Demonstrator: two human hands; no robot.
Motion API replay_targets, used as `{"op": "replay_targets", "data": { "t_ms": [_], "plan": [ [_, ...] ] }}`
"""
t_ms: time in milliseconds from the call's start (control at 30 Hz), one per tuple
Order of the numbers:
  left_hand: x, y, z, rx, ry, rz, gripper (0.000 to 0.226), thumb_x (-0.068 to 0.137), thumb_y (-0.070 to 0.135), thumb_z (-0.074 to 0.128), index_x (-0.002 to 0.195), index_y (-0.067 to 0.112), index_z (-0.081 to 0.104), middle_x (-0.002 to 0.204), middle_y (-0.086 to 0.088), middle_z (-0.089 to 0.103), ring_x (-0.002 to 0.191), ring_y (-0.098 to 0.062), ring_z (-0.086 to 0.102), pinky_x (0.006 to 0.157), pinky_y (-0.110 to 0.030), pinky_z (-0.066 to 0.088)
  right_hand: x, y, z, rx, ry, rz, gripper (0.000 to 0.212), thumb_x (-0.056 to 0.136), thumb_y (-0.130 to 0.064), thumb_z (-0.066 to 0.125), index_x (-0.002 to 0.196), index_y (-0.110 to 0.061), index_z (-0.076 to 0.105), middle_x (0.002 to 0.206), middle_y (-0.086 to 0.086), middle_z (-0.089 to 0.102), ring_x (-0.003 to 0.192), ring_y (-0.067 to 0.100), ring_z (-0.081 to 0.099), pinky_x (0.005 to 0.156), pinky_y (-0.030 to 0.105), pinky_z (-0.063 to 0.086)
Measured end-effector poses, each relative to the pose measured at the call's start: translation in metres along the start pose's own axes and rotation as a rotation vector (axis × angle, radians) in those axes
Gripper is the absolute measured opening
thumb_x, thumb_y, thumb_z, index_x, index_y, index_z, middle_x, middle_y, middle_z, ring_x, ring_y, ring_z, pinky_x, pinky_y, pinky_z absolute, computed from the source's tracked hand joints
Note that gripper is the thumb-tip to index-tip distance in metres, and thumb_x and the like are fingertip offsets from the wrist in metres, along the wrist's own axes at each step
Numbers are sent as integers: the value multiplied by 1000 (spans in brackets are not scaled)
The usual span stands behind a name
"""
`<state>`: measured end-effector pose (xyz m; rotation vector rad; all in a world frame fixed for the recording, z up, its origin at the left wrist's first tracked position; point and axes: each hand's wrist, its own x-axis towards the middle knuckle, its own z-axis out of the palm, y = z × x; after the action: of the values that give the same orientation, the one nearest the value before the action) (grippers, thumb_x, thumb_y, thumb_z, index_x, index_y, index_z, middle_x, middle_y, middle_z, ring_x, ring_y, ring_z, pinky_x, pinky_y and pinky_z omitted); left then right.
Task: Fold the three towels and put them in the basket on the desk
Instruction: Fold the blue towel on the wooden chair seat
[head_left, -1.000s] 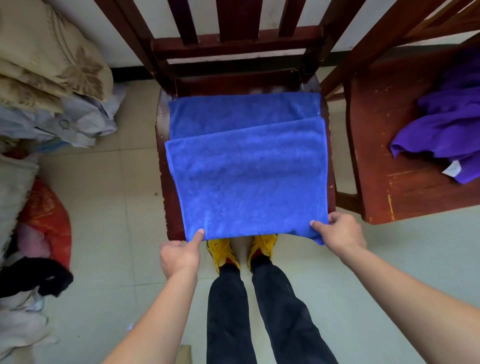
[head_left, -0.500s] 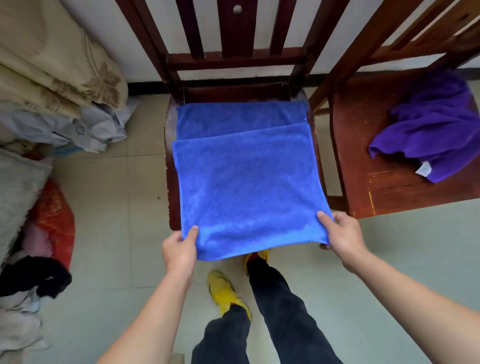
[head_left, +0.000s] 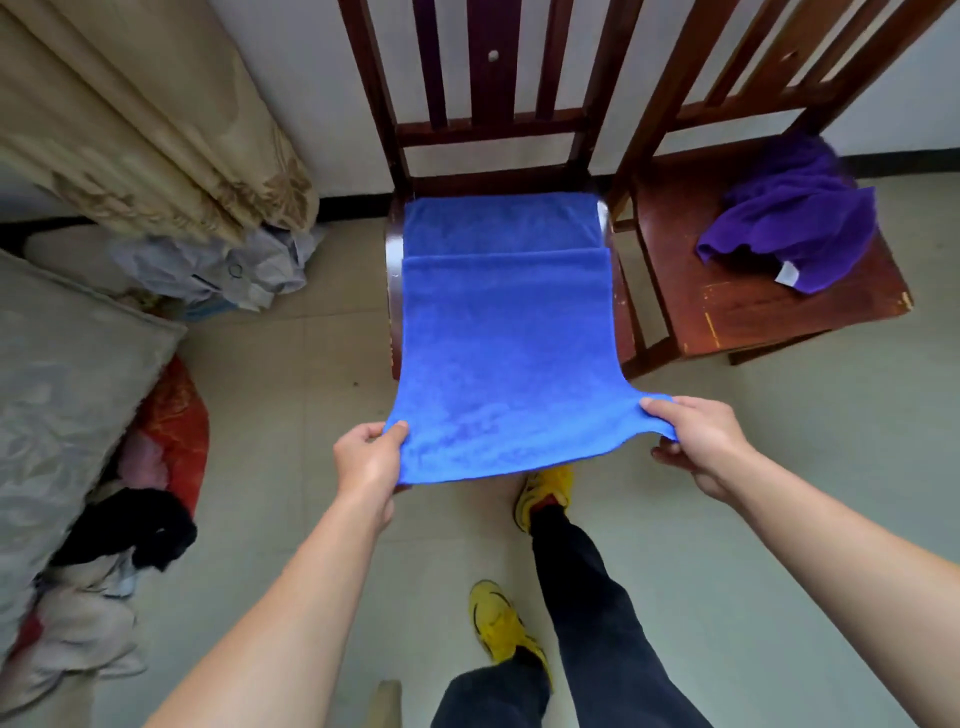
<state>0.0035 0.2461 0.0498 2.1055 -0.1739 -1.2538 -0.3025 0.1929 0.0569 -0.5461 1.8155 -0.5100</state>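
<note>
the blue towel (head_left: 498, 364) lies along the seat of the chair (head_left: 394, 249). its far part lies flat up to the back edge of the seat, with the edge of an upper layer running straight across it a little nearer. its near part reaches out past the front edge of the seat and hangs in the air.

the person's hands are well apart. the left hand (head_left: 369, 457) pinches the near left corner and the right hand (head_left: 696, 436) pinches the near right corner, thumbs on top and fingers underneath, so the near edge is stretched between them with a slight sag.

a purple towel (head_left: 795, 223) sits crumpled toward the back of the seat of the second chair (head_left: 753, 317), to the right. no third towel can be made out, and the basket and desk are out of view.

the step in hand looks like the folding of the first towel, so the task seems early. the next move probably calls for lifting both corners evenly and laying the near edge square on the far part, corners matched, without dragging the lower layer off the seat.
</note>
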Motion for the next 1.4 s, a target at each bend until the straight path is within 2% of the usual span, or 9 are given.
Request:
{"op": "replay_targets", "data": {
  "t_ms": [133,400,567,700,867,1067,1167,1267,1400],
  "plan": [
    [-30,-18,-21,60,10,-6,8,90,14,62,96,11,58,80,-5,61,63,-18,55,51,-27,43,-31,22,-16,18,28,27,9,84,-18,71,82,-10,67,62,3,49,32,9,33,48,24,50],
    [-67,-82,-43,230,73,-103,7,83,10,64,78,8,59,67,-8,56,55,-23,45,45,-24,38,-70,75,-47,14,51,100,13,83,-15,72,90,-4,70,62,4,48,32,11,33,50,26,48],
    [-80,-104,-53,258,91,-137,10,82,9,66,91,3,64,69,-8,56,56,-23,46,46,-25,39,-84,97,-53,28,50,112,17,84,-14,71,99,-7,67,69,6,54,33,10,37,51,26,47],
    [-84,-107,-58,171,110,-116,19,83,8,67,98,11,56,78,-9,58,59,-22,49,49,-27,44,-86,100,-54,76,44,88,17,86,-14,69,102,-11,65,75,5,60,37,11,38,52,27,50],
    [-76,-71,-50,-82,18,-75,17,88,2,62,75,11,58,75,-7,59,63,-15,54,45,-21,52,-75,70,-48,306,10,87,5,89,-12,67,88,-8,65,68,4,53,39,7,46,45,21,51],
    [-48,5,-29,-228,-65,8,15,87,-9,59,78,3,61,79,-11,60,67,-18,57,74,-29,52,-38,7,-39,573,-64,63,8,89,-1,56,91,-5,62,78,9,60,52,10,63,47,18,49],
    [-23,36,-13,-41,-80,132,21,77,-4,73,95,0,65,83,-12,63,68,-18,58,80,-29,52,-11,-23,-31,544,-97,32,26,80,15,46,92,-3,61,81,10,62,69,14,64,52,18,49],
    [2,68,11,386,-65,297,41,69,9,83,103,14,61,91,-1,61,73,-14,57,68,-23,48,23,-50,-16,321,-38,-70,29,76,21,50,83,-4,63,78,10,59,69,16,60,54,17,49],
    [40,109,45,841,12,495,30,77,7,69,105,11,59,108,-8,50,87,-22,51,66,-26,39,82,-80,-2,-44,127,-199,12,83,-3,68,94,-9,69,68,3,62,62,15,58,58,22,51]
  ]
}}
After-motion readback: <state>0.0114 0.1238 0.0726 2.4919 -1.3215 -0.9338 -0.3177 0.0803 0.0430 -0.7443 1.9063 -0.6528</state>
